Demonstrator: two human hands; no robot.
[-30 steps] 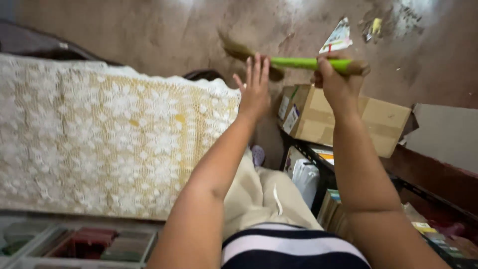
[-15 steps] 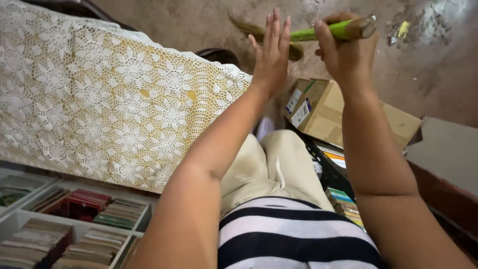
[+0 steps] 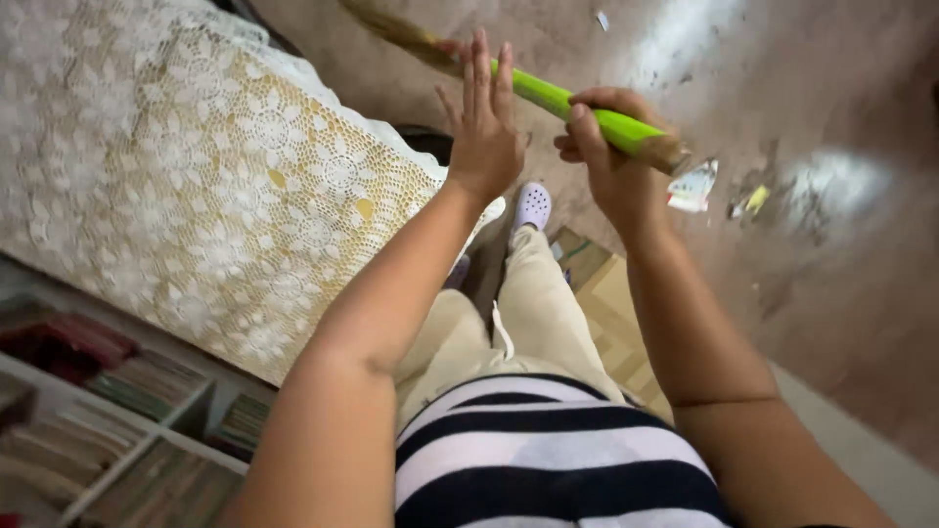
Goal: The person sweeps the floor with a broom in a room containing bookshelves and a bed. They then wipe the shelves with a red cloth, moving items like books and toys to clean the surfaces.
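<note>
- The broom (image 3: 577,103) is held up in front of the person, over the floor (image 3: 841,274); its green-wrapped handle looks stiff, light and somewhat slick.
- The right hand (image 3: 611,161) has its grip clamped round the handle's upper end, a sound place to hold.
- The left hand (image 3: 484,132) is flat, fingers apart, against the handle lower down.
- A lace cloth (image 3: 215,186) lies at left.

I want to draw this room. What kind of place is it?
Probably a small shop or storeroom in a home: trays of stacked packets, a lace cloth draped over something, and litter on a bare floor.
</note>
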